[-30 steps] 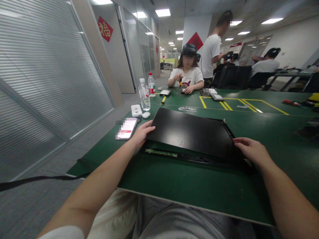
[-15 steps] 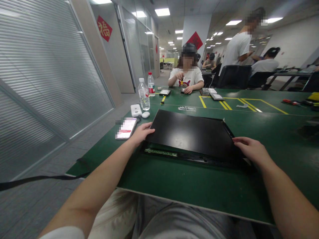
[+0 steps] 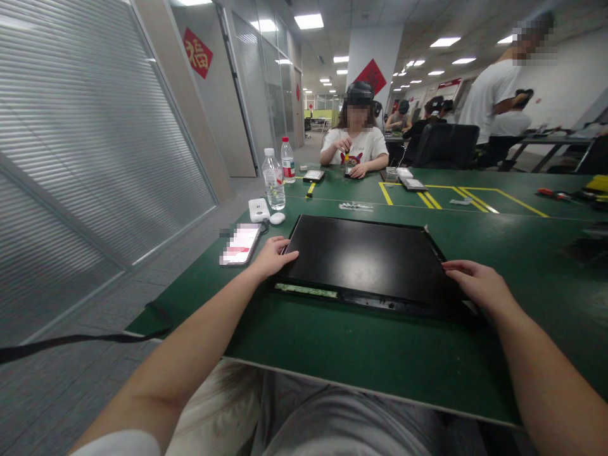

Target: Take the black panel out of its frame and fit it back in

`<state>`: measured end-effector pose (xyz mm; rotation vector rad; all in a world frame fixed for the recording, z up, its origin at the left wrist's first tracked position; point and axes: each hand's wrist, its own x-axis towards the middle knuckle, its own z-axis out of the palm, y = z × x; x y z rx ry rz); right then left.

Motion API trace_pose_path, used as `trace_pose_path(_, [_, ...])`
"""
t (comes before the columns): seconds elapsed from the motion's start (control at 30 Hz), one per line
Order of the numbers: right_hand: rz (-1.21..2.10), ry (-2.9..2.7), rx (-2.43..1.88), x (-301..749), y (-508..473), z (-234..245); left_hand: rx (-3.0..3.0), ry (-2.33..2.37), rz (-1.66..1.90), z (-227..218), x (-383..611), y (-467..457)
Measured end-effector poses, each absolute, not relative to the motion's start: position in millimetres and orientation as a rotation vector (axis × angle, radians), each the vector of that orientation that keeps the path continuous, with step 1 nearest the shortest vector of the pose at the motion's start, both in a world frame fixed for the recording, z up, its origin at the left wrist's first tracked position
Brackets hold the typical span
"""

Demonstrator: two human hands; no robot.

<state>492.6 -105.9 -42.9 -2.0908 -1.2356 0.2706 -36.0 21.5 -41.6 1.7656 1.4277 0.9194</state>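
A dark, glossy display panel [image 3: 356, 253] lies face up, nearly flat, in a shallow black frame [image 3: 403, 305] on the green table. Along the frame's near side, a narrow green circuit board [image 3: 306, 291] is exposed beside the panel. My left hand [image 3: 274, 259] grips the panel's left edge, its thumb on top and other fingers partly hidden at the side. At the opposite edge, my right hand [image 3: 475, 283] has its fingers pressed together against the frame's right rim, with some fingertips hidden.
Left of the panel are a lit phone [image 3: 242, 244], a white device [image 3: 259, 210], a small white case [image 3: 277, 218] and two bottles [image 3: 274, 183]. Across the table [image 3: 346, 354] a person [image 3: 356, 142] handles a small part. Hard drives and tools lie farther off.
The panel's raised left and far side has lowered, so it now sits flatter in the frame. My left hand has dipped slightly; my right hand is almost still. A standing person moved right.
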Motion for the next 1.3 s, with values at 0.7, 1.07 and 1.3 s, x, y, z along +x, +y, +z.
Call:
trace_pose_path(0.7, [0.282, -1.237, -2.131, 493.2, -105.0, -42.8, 1.923, 1.548, 0.765, -42.9, -37.6, 20.8])
trace_pose_path(1.07, [0.251, -1.219, -2.103, 487.7, -106.3, -40.6, 1.930, 1.507, 0.809, -44.5, -40.8, 24.0])
trace_pose_path(1.3, [0.313, -1.216, -2.149, 485.3, -108.5, -32.9, 1.966, 1.510, 0.773, -43.3, -41.0, 23.6])
